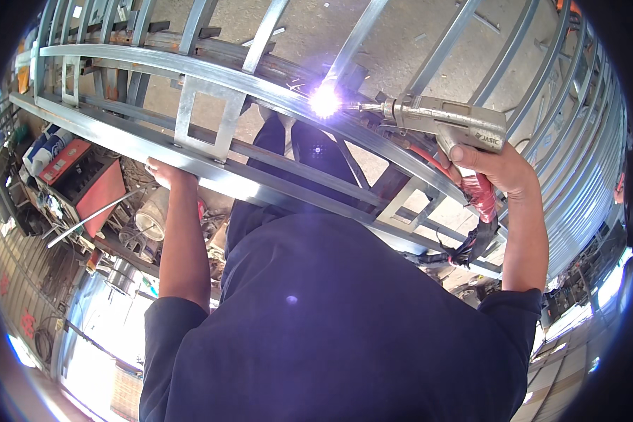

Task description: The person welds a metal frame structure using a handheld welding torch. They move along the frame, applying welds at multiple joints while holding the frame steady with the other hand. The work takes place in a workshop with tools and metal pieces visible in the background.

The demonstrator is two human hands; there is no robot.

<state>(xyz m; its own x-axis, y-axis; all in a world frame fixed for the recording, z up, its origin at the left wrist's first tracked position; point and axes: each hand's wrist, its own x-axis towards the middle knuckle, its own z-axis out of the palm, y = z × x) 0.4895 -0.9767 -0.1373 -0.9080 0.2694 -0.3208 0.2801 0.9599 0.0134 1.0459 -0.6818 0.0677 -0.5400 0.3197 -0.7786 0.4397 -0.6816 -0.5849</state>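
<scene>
My right hand is wrapped round the handle of a grey metal welding gun, which has red wrapping below its grip. The gun's nozzle points left. A glaring white-violet weld light burns at its tip, where an upright bar meets the upper rail of a shiny steel frame; the glare hides the joint itself. Nearer my body, my left hand grips the edge of the frame's lower rail, its fingers partly hidden by the steel. Square-cut steel plates stand between the two rails.
Parallel steel bars run away from the upper rail over the concrete floor. A dark cable hangs below the gun. At left are an open red box, a dirty bucket and a thin metal rod. My legs are behind the frame.
</scene>
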